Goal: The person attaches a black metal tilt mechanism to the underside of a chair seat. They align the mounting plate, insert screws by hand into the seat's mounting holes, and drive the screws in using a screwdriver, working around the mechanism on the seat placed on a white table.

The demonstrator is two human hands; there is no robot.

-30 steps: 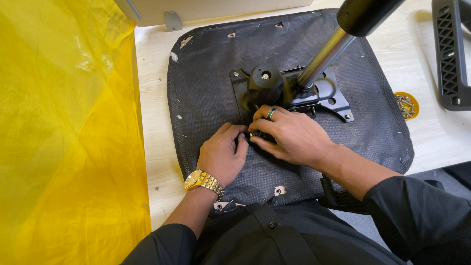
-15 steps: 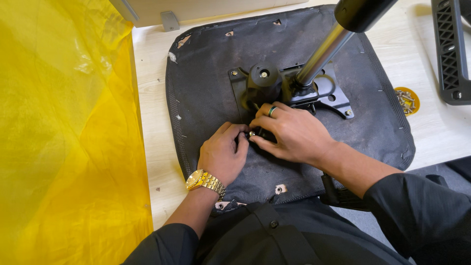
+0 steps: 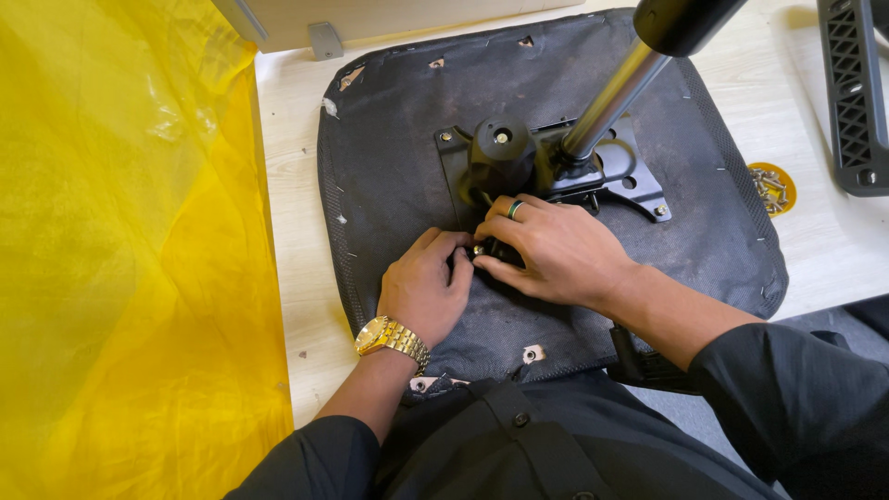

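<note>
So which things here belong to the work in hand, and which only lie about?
In use:
left hand
right hand
seat base
black bracket
metal column

Lying about:
yellow plastic sheet
dish of screws
black ribbed part

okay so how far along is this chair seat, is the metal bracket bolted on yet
Partly. The black mechanism plate already sits on the upturned seat base, with fasteners visible at its far corners and the gas cylinder standing in it. Both the left hand and right hand work a small fastener at the near edge. Spare screws remain on the yellow dish.
</note>
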